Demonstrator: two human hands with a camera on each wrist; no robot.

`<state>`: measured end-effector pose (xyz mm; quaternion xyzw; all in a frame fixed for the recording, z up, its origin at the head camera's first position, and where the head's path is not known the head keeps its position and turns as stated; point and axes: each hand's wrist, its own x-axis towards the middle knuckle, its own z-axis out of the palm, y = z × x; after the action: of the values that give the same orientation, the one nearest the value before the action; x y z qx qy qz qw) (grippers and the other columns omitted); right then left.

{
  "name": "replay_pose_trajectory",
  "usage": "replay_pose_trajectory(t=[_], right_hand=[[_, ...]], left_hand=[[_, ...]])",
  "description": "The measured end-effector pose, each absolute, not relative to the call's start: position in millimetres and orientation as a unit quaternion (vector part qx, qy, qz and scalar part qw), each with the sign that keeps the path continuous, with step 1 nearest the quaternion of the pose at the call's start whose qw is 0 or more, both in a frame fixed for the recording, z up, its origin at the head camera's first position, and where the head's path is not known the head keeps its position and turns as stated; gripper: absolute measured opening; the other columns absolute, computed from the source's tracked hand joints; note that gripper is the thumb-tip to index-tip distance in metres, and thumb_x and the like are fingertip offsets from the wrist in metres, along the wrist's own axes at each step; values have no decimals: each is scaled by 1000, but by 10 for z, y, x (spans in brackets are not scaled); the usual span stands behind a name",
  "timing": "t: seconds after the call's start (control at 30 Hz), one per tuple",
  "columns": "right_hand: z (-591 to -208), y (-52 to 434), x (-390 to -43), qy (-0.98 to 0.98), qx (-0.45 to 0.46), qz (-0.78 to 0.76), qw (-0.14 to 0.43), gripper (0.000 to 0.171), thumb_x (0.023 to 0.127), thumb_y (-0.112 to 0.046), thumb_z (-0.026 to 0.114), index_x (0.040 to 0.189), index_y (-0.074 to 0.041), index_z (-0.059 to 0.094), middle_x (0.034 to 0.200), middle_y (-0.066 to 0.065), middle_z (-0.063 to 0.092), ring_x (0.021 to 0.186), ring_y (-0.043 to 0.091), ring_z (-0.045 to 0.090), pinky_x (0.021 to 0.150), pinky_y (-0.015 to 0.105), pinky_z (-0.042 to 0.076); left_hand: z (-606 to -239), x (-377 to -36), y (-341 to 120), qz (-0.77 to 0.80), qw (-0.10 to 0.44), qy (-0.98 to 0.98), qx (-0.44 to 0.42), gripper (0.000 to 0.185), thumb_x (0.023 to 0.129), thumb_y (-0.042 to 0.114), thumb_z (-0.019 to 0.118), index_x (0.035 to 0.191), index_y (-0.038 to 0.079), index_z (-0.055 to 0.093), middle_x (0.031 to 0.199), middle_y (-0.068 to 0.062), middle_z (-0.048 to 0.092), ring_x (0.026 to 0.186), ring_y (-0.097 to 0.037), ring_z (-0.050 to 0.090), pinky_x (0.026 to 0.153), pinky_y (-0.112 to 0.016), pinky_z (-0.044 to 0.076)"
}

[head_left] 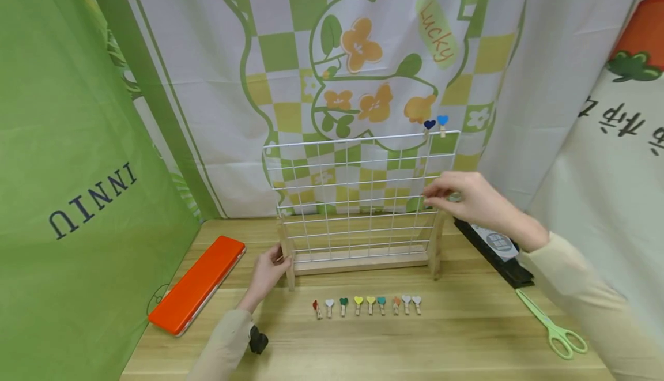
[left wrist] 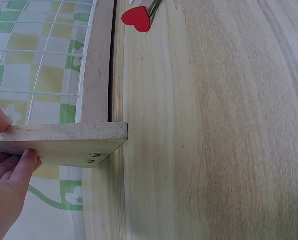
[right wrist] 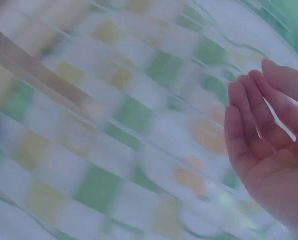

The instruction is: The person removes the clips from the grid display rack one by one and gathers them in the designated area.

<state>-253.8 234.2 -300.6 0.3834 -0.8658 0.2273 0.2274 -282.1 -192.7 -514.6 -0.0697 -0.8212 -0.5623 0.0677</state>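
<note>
A white wire grid stands upright in a wooden frame. My left hand grips the frame's left side post, thumb on one face and fingers on the other. Beside the grid's right edge, my right hand is raised with its fingers loosely bent; nothing shows between them in the right wrist view. Two heart clips, one dark blue and one light blue, sit on the top wire at the right. In front of the frame lies a row of several small heart clips, including a red one and a green one.
An orange-red case lies on the table at the left. To the right are a black flat item and light-green scissors. A small black object sits by my left sleeve. Patterned cloth hangs behind the grid.
</note>
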Motion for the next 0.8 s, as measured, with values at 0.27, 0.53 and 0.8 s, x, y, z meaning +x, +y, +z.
replay_pose_trajectory(t=[0.27, 0.53, 0.8], right_hand=[[-2210, 2366, -2613, -829, 374, 217, 354, 23, 76, 6, 79, 95, -5, 76, 90, 6, 74, 84, -10, 54, 77, -1, 45], [-1985, 2367, -2843, -850, 350, 176, 353, 17, 81, 1, 78, 97, 0, 75, 90, 11, 73, 80, 4, 58, 72, -1, 40], [-1910, 2311, -2944, -880, 340, 125, 307, 10, 83, -2, 76, 93, -4, 76, 87, 7, 73, 74, 16, 62, 64, 3, 42]], left_hand=[[-5138, -2818, -1940, -559, 65, -824, -68, 53, 91, 0, 64, 140, -12, 48, 131, -33, 59, 121, -43, 61, 97, -43, 57], [-5146, -2830, -1946, -560, 60, -824, -67, 54, 91, 0, 63, 142, -11, 46, 133, -33, 58, 123, -43, 60, 98, -43, 56], [-5128, -2832, -1938, -559, 60, -824, -72, 55, 92, 0, 62, 142, -11, 45, 134, -33, 57, 124, -43, 59, 99, -44, 56]])
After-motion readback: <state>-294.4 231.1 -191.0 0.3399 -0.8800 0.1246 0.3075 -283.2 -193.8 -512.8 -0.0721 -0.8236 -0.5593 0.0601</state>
